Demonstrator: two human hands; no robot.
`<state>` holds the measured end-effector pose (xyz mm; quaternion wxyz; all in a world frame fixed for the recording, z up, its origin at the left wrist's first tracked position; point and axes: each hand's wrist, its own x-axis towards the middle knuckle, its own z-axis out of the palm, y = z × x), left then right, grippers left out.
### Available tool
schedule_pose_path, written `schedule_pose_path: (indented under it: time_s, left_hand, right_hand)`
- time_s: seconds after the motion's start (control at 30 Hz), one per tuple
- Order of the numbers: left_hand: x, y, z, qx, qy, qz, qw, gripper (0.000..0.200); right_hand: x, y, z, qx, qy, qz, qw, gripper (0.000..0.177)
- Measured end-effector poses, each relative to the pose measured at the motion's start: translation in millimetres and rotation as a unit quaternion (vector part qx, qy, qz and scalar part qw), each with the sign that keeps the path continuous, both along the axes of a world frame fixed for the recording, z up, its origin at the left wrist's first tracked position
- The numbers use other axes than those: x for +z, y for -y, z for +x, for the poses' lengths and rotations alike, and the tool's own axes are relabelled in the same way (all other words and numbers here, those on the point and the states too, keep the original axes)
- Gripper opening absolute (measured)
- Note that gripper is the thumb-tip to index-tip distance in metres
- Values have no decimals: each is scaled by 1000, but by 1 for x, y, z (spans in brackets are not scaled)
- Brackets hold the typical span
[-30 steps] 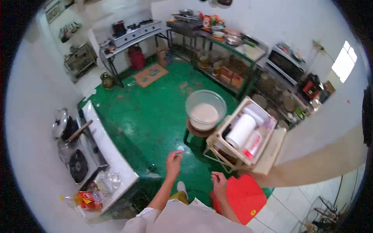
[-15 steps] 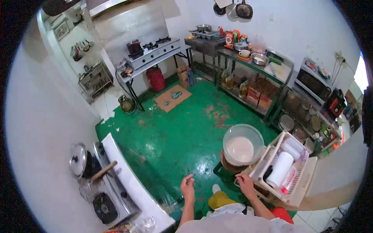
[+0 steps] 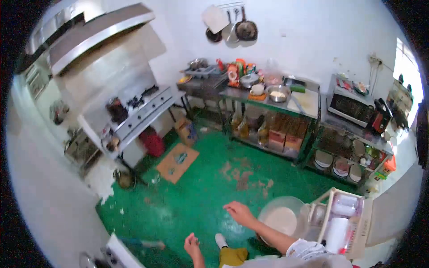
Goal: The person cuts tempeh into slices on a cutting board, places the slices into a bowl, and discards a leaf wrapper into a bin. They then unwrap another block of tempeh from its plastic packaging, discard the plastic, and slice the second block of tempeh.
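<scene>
My left hand (image 3: 192, 246) is low in the view, over the green floor, with its fingers loosely bent and apart and nothing in them. Stretched forward across the middle, my right hand (image 3: 241, 214) is also without any object, its fingers partly extended. Nearest to the right hand stands a large translucent tub (image 3: 286, 201) with something pale in it; my right forearm passes in front of its left side. Beside the tub is a cream plastic rack (image 3: 331, 196) with a white roll (image 3: 337, 234) in it.
A steel work table (image 3: 263, 103) along the back wall carries bowls, packets and a cutting board (image 3: 310, 100). A microwave (image 3: 351, 107) sits to its right. The gas stove (image 3: 138, 111) is at left. Cardboard (image 3: 178, 163) lies on the floor (image 3: 201, 187).
My view has turned up and moved ahead. My right hand has left the rack's side and swung left and forward. My left hand sits lower and farther left.
</scene>
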<state>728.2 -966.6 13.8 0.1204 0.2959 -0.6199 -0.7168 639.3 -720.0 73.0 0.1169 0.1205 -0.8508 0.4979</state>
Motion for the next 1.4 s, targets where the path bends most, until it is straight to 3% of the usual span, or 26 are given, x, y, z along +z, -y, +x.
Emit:
schedule_pose_path:
  time_s: [0.2,0.33,0.4,0.47,0.5,0.57,0.67,0.73,0.83,0.93,1.1,1.2,1.23,1.3,1.33,1.37,1.4]
  left_hand:
    - [6,28,-178,-129,-1,-44,991,16]
    - [28,11,-310,-226,-26,-101,968,16]
    - [31,-16,-368,-279,-49,-68,957,18]
    - [36,-57,-416,-330,-54,-79,939,19]
    - [37,-78,-438,-366,-65,-90,924,22]
    - [38,-119,-475,-403,-72,-87,908,22]
    - [31,-173,-523,-445,-78,-67,890,22]
    - [24,-209,-557,-460,-85,-50,883,22]
    - [20,-262,-609,-467,-26,-44,883,21]
    - [40,-315,-649,-488,6,-17,873,20]
    - [44,-414,-734,-506,-58,-30,860,20]
    - [55,-493,-775,-526,-127,-34,840,19]
    - [40,-518,-800,-582,-148,-23,799,19]
    - [67,-582,-821,-601,-153,-98,778,20]
    - [57,-615,-838,-612,-152,-78,772,21]
    - [71,-648,-847,-628,-163,-62,758,21]
    - [86,-681,-851,-643,-170,-44,745,22]
  right_hand:
    - [-55,-17,-75,-77,49,42,995,17]
    - [-85,-57,-89,-230,102,103,962,17]
    - [-65,-82,-86,-296,65,34,952,14]
    - [-77,-107,-88,-407,165,18,898,11]
    - [-83,-121,-88,-419,166,18,893,11]
    - [-91,-148,-89,-484,26,68,872,10]
    - [-93,-186,-114,-541,91,48,835,11]
    - [-84,-223,-150,-556,122,35,821,9]
    - [-71,-282,-213,-552,128,115,816,9]
    - [-48,-345,-295,-534,67,113,835,11]
    - [-9,-440,-416,-524,7,108,845,9]
    - [-28,-509,-466,-549,-6,105,829,14]
    - [-43,-530,-479,-557,-2,111,823,23]
    - [-57,-563,-499,-590,33,159,791,26]
    - [-58,-581,-510,-615,58,211,757,29]
    - [-52,-595,-516,-612,170,186,750,34]
    - [-59,-606,-520,-615,179,190,744,34]
